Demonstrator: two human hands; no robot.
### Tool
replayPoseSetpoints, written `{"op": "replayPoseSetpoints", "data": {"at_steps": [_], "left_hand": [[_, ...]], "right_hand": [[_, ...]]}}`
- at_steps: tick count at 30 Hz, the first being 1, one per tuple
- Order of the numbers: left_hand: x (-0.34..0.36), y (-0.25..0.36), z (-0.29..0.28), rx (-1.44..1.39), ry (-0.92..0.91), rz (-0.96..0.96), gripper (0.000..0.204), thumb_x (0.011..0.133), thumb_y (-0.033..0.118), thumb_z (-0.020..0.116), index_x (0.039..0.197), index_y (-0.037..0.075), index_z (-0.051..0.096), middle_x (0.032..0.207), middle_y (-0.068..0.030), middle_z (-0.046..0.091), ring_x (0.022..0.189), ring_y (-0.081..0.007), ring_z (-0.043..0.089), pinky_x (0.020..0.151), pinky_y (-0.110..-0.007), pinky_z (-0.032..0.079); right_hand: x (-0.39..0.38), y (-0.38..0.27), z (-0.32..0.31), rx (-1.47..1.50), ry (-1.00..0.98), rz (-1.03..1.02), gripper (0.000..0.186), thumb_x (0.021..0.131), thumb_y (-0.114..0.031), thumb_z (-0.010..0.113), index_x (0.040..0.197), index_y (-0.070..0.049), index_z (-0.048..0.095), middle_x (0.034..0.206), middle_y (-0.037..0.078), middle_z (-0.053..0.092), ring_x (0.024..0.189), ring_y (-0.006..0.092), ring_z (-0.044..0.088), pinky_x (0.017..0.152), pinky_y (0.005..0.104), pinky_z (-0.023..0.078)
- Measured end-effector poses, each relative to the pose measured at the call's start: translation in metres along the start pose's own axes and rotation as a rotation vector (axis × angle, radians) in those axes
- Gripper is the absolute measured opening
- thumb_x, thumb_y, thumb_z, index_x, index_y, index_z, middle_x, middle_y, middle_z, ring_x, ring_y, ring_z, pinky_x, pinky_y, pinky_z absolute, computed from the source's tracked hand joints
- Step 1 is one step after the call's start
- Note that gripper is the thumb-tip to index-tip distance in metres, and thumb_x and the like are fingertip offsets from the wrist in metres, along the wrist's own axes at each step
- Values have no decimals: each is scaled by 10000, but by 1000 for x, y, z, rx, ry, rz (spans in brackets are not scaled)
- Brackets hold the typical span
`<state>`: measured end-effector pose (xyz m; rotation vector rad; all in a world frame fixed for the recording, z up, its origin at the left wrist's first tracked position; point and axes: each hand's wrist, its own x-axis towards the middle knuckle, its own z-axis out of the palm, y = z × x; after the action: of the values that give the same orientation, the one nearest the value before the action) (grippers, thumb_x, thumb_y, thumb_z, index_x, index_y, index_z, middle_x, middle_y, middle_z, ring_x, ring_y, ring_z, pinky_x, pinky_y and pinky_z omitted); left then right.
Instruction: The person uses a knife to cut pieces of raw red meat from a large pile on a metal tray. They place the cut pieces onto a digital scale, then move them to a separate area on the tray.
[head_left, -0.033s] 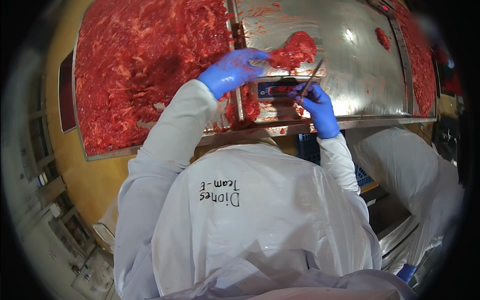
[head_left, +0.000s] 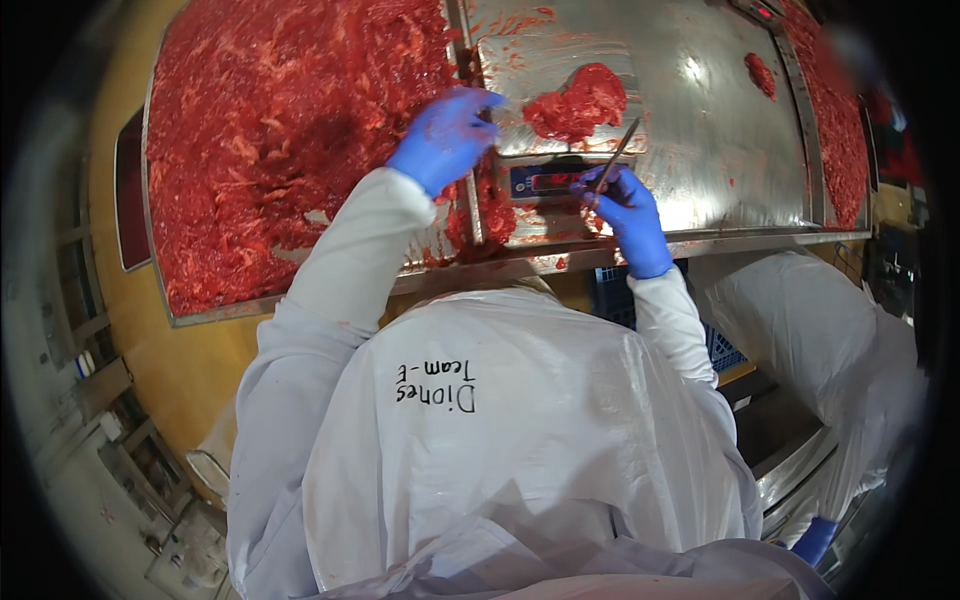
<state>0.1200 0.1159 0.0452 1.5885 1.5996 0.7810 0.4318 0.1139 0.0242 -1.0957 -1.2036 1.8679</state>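
Observation:
My left hand, in a blue glove, is over the right edge of a broad heap of raw red meat strips. Its fingers are spread and hold nothing visible. To its right, a lump of raw meat lies on the metal plate of a scale. My right hand, also gloved in blue, grips a thin knife with its blade angled up and away. That hand is just right of the scale's lit display panel.
A metal divider separates the heap from the scale. A small meat piece lies on the steel tabletop, and more meat lies past the right rim. A co-worker in white stands at right, near blue crates.
My left hand has drawn back leftward from the lump, which stays on the plate. My right hand with the knife looks almost unmoved.

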Motion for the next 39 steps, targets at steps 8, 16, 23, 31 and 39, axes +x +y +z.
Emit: {"op": "replayPoseSetpoints", "data": {"at_steps": [8, 16, 23, 31, 39], "left_hand": [[-57, -124, 24, -405, -73, -256, 366, 947, 137, 727, 1282, -8, 700, 1163, -133, 749, 1079, -212, 695, 987, -340, 535], [-76, -120, 21, -259, -67, -270, 360, 936, 124, 740, 1272, 4, 695, 1212, -145, 704, 1093, -238, 692, 983, -362, 542], [48, -97, -33, -191, 178, -76, 379, 967, 149, 725, 1315, 6, 682, 1362, -192, 675, 1246, -311, 660, 1091, -392, 507], [227, -114, -99, 704, -145, -335, 758, 894, 639, 687, 1430, 105, 652, 1532, -234, 553, 1444, -378, 499, 1211, -442, 397], [88, -120, -60, 303, -504, -326, 896, 848, 529, 808, 1543, 42, 521, 1593, -191, 513, 1469, -355, 495, 1203, -426, 420]], "right_hand": [[57, -4, 78, -1007, -301, -634, 634, 959, -315, 737, 1495, -70, 501, 1492, 239, 567, 1407, 416, 532, 1195, 493, 418], [117, 15, -128, -604, 528, -221, 709, 1005, -449, 682, 1519, -15, 458, 1454, 286, 595, 1360, 406, 585, 1113, 445, 466], [-18, 92, -74, -934, 589, -103, 534, 946, -427, 714, 1311, -58, 587, 1104, 230, 685, 1035, 433, 658, 919, 498, 526], [-20, 88, -63, -1239, 609, -35, 642, 953, -373, 750, 1418, 29, 567, 1291, 233, 686, 1192, 388, 661, 1044, 449, 514], [-21, 78, -50, -1183, 627, -95, 579, 956, -438, 686, 1353, -30, 582, 1263, 218, 677, 1173, 424, 639, 1029, 495, 504]]}}
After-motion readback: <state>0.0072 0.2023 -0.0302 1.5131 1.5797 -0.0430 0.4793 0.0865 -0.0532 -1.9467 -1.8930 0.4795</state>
